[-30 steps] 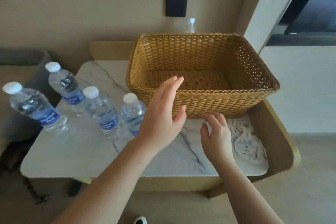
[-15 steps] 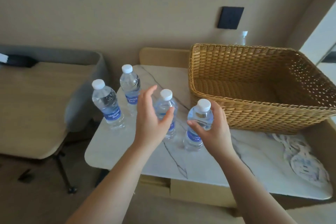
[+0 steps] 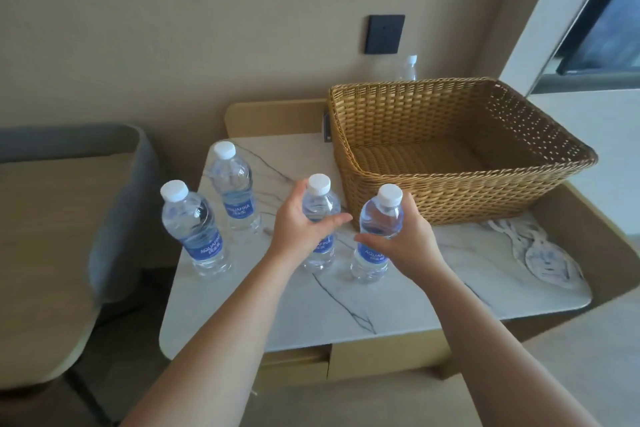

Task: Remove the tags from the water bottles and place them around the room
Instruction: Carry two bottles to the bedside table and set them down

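within each hand (image 3: 300, 222), a bottle (image 3: 319, 204)

The wall (image 3: 173, 28) is plain tan, with a small black square plate (image 3: 384, 34) on it. A white stone table top (image 3: 398, 295) with thin dark lines sits on a tan wood base — it stands right by the wall. On the left is a chair (image 3: 45, 236) with a tan seat and a grey back. A dark window (image 3: 609, 21) shows at the top right — soft light falls in.
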